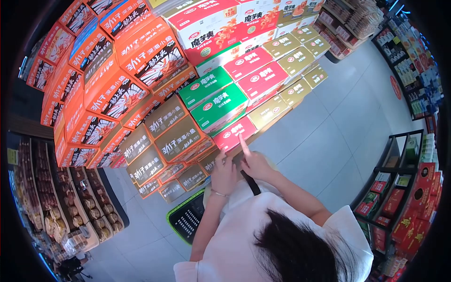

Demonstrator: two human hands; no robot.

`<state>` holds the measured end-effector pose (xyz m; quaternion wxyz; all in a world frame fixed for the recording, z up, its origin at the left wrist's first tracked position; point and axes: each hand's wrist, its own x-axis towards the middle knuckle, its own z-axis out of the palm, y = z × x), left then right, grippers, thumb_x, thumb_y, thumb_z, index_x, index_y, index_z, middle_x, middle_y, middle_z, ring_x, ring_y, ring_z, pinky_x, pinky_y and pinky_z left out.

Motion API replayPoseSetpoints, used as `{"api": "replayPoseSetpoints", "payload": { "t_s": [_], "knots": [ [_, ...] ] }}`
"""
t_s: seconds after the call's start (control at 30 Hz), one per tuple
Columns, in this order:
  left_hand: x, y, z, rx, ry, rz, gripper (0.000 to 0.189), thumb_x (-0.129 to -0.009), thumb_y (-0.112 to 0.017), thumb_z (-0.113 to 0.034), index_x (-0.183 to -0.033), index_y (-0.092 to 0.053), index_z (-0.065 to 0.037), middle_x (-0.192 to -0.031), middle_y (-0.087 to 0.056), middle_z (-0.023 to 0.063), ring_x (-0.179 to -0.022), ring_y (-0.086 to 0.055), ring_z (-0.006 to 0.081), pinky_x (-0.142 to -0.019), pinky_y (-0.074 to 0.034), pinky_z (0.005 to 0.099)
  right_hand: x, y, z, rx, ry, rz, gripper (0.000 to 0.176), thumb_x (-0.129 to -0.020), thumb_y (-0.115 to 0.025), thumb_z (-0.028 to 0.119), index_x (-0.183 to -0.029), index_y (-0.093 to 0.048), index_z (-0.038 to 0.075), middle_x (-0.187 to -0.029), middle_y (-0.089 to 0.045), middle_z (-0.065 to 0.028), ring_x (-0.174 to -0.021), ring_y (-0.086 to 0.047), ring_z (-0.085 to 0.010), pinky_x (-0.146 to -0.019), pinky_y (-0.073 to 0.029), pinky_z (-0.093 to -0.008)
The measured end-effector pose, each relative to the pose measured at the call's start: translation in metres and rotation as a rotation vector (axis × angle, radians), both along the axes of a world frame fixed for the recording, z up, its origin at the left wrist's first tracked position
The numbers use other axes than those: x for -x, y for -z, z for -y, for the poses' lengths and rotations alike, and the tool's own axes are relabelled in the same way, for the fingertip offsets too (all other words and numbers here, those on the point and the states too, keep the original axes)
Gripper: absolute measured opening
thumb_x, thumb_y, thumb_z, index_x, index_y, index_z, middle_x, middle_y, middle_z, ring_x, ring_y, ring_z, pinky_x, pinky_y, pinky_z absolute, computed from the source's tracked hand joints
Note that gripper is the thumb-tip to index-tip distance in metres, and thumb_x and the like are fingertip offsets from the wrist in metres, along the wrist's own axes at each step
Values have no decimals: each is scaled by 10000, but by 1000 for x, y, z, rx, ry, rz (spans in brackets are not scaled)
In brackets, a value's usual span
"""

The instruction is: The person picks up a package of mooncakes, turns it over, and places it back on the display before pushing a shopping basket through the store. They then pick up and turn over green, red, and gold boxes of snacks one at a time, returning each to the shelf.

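A red box (pixel 235 134) with white lettering lies at the near edge of a stepped stack of boxes. My right hand (pixel 256 164) is at its right side, index finger stretched out with the tip on or just above the lid; the other fingers look curled. At the box's near left corner is my left hand (pixel 224 171), its fingers extended and apart, touching or close to the edge. Neither hand appears to grip anything. Behind the red box sits a green box (pixel 218 108), with a gold box (pixel 268 114) to the right and a brown box (pixel 181 141) to the left.
Orange boxes (pixel 150 56) rise high at the left of the stack. A black basket with a green rim (pixel 185 218) is beside my left arm. Shelves of packaged goods (pixel 70 202) stand at left, and a black rack (pixel 390 188) at right. Tiled floor (pixel 324 136) runs between.
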<state>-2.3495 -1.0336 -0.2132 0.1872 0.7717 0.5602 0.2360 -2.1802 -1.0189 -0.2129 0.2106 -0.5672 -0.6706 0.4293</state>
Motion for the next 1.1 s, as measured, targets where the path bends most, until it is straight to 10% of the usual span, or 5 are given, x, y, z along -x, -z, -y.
{"api": "replayPoseSetpoints", "payload": {
  "t_s": [0.83, 1.1],
  "knots": [
    [11, 18, 2, 43, 40, 35, 279, -826, -649, -45, -1104, -634, -43, -1403, -437, 165, -1102, -606, 350, -870, -549, 425, -3, 44, -4, -365, -8, 174, 908, -766, -616, 9, -1541, -144, 20, -863, -585, -186, -752, -618, -360, -667, -496, -453],
    [26, 55, -3, -164, 136, 76, 190, -794, -662, -6, -974, -654, -66, -1441, -440, 193, -735, -628, 244, -708, -541, 362, -4, 60, -8, -390, -20, 144, 837, -798, -603, 13, -1516, -174, -17, -865, -594, -223, -718, -611, -389, -664, -492, -479]
  ]
}}
